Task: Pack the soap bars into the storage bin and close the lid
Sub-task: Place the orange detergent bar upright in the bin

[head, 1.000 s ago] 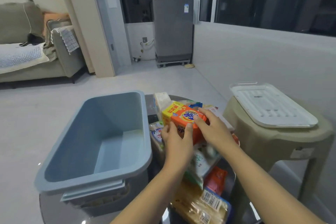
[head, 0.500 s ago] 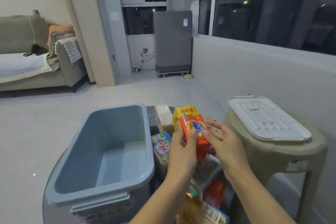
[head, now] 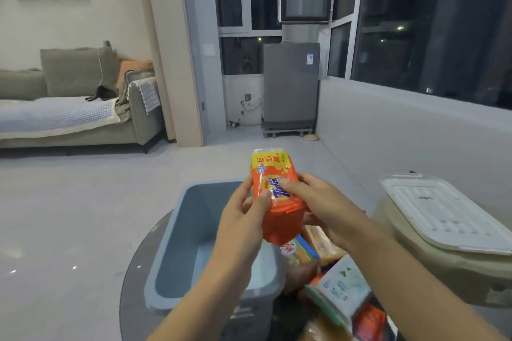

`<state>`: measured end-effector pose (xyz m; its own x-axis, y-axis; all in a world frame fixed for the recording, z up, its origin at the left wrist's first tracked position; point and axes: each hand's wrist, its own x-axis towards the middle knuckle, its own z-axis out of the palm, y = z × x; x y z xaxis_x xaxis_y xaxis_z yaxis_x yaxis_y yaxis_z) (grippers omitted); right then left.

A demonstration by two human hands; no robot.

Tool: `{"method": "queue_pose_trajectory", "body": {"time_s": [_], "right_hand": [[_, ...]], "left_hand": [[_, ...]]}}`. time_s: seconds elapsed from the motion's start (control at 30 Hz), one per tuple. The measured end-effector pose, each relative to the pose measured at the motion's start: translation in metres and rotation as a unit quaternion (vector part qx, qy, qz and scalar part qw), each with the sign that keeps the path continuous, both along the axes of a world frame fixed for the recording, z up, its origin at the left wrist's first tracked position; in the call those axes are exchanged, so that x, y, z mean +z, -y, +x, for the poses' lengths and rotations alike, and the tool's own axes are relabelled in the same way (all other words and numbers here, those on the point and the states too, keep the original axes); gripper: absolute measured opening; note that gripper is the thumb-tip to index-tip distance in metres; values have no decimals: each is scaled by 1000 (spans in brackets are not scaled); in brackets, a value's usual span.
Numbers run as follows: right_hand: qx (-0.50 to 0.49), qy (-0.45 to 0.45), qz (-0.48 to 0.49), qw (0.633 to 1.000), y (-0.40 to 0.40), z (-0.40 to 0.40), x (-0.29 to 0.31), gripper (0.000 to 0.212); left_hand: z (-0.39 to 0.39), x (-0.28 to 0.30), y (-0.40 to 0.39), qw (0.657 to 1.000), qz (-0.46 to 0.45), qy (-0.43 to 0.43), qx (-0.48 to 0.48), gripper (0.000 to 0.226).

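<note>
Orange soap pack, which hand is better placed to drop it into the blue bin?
Left. The left hand grips the orange soap pack on the side nearest the blue bin; the right hand sits farther away.

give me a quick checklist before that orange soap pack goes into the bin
1. Grip: left hand and right hand both hold the orange soap pack - ok.
2. Blue storage bin open, lid off - ok.
3. Bin floor free of items: the visible part looks bare - ok.
4. White lid lies on the beige stool, out of the path - ok.
5. Pack over the bin opening: it is held above the bin's right rim, not centred - not ok.
6. Wrapper intact: cannot tell.
</note>
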<state>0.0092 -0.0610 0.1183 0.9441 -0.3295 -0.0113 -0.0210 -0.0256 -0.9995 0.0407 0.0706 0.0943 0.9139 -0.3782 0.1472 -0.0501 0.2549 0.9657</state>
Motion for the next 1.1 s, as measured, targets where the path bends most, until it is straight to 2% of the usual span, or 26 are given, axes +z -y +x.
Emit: {"method": "queue_pose_trajectory", "body": {"time_s": [0.07, 0.2, 0.27, 0.33, 0.37, 0.43, 0.53, 0.6, 0.77, 1.0, 1.1], "right_hand": [[43, -30, 8, 999, -13, 18, 2, 37], [104, -63, 61, 991, -41, 54, -7, 24], [121, -106, 72, 984, -54, 71, -17, 19], [125, -162, 68, 976, -63, 87, -30, 15], [124, -191, 70, 971, -68, 96, -36, 13], [121, -236, 85, 960, -75, 110, -48, 9], [119, -290, 96, 945, -83, 131, -61, 10], [117, -320, 95, 935, -87, 143, -69, 11], [108, -362, 91, 921, -94, 163, -94, 21], [82, -372, -32, 924, -90, 172, -117, 15], [68, -379, -59, 921, -89, 176, -118, 21]], "left_hand": [[12, -3, -21, 999, 36, 9, 11, 35], [40, -4, -62, 988, 141, 57, 38, 35], [57, -7, -82, 964, 229, 108, 76, 21], [70, -11, -97, 927, 333, 132, 113, 34], [76, -15, -103, 920, 353, 127, 116, 36], [88, -29, -110, 928, 342, 107, 107, 27], [95, -42, -111, 945, 309, 46, 94, 45], [98, -49, -108, 963, 260, 7, 74, 40], [106, -62, -108, 979, 195, -19, 58, 35], [112, -72, -107, 980, 189, -9, 68, 36], [114, -72, -106, 983, 174, -14, 61, 35]]}}
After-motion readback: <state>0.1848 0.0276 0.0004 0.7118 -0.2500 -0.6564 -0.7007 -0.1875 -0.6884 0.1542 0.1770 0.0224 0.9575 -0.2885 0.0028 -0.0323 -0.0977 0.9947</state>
